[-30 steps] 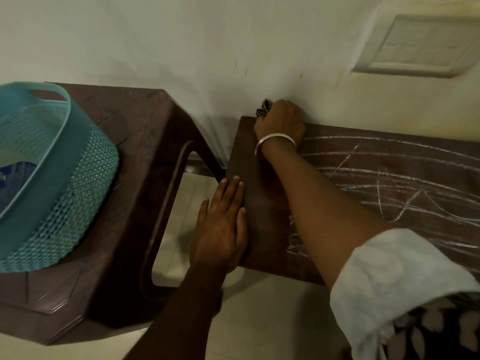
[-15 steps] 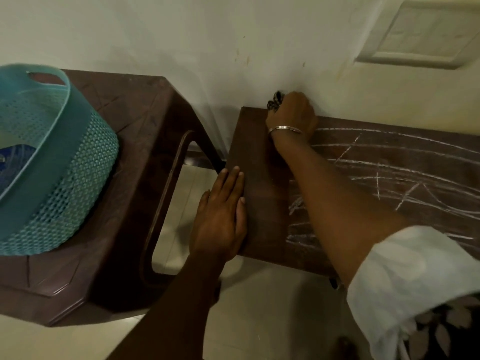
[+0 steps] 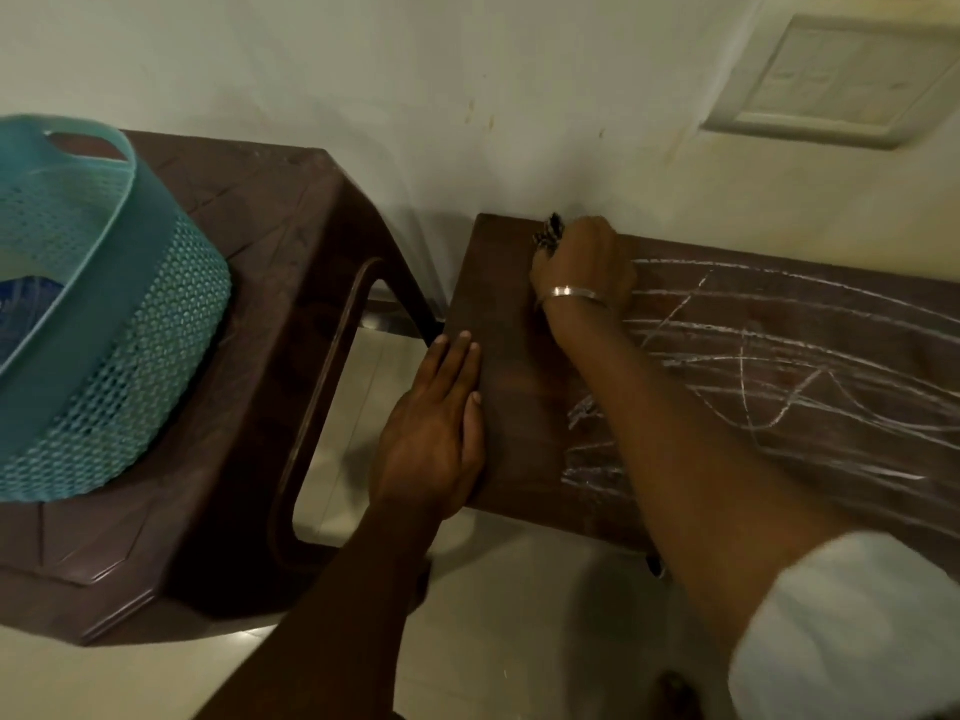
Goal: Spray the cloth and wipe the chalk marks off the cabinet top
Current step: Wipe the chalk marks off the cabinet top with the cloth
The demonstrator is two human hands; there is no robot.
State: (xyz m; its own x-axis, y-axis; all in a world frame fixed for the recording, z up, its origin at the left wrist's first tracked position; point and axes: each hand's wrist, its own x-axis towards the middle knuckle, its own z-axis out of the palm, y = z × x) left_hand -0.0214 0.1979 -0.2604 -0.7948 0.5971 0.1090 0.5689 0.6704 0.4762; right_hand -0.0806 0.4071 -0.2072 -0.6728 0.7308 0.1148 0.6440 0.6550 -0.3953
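The dark brown cabinet top [image 3: 514, 366] runs from centre to the right edge, against the wall. White chalk marks [image 3: 769, 366] cover its middle and right; the left strip looks bare. My right hand [image 3: 584, 262] is at the back left corner by the wall, fingers closed on a dark patterned cloth [image 3: 549, 235], of which only a small bunch shows. A silver bangle sits on that wrist. My left hand [image 3: 436, 433] lies flat, fingers together, on the cabinet's left edge. No spray bottle is visible.
A brown plastic stool [image 3: 249, 283] stands left of the cabinet, carrying a teal mesh basket [image 3: 104, 324] with something blue inside. Pale floor tiles [image 3: 343, 449] show in the gap between them. A switch plate [image 3: 841, 80] is on the wall at upper right.
My right hand with the cloth has stayed in the back left corner, shifting only slightly along the wall. My left hand has stayed flat on the edge. The camera view drifted.
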